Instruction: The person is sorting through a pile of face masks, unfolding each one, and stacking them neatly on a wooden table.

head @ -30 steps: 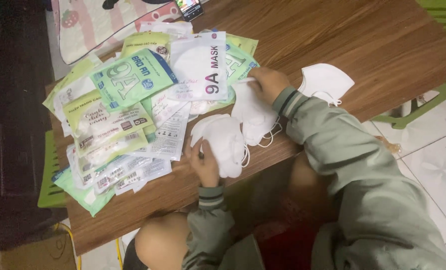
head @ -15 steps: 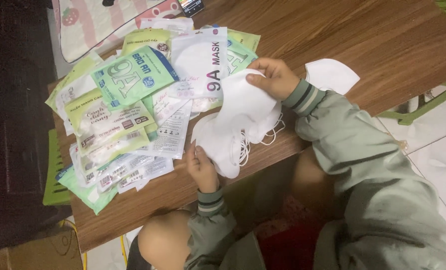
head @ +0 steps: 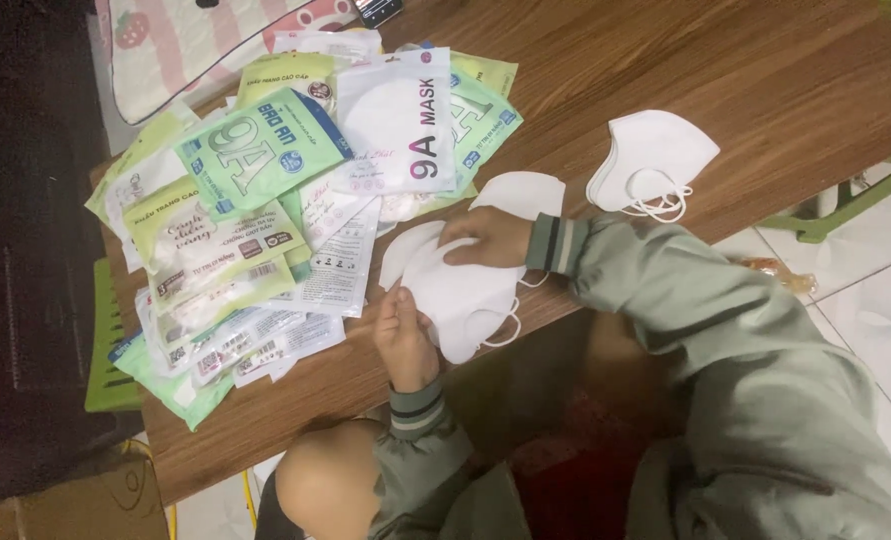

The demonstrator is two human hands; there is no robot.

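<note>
I am pinching the lower-left edge of the white mask stack (head: 460,295) in my left hand (head: 402,335) while my right hand (head: 485,238) is pressing flat on top, grasping nothing.

Single head view, looking steeply down from above worktop (head: 725,70), close over sleeves, knees; floor tiles (head: 865,290) at right.

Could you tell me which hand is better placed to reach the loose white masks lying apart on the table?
The right hand: it rests on the mask stack on the side nearer the loose white masks; the left hand is farther.
</note>
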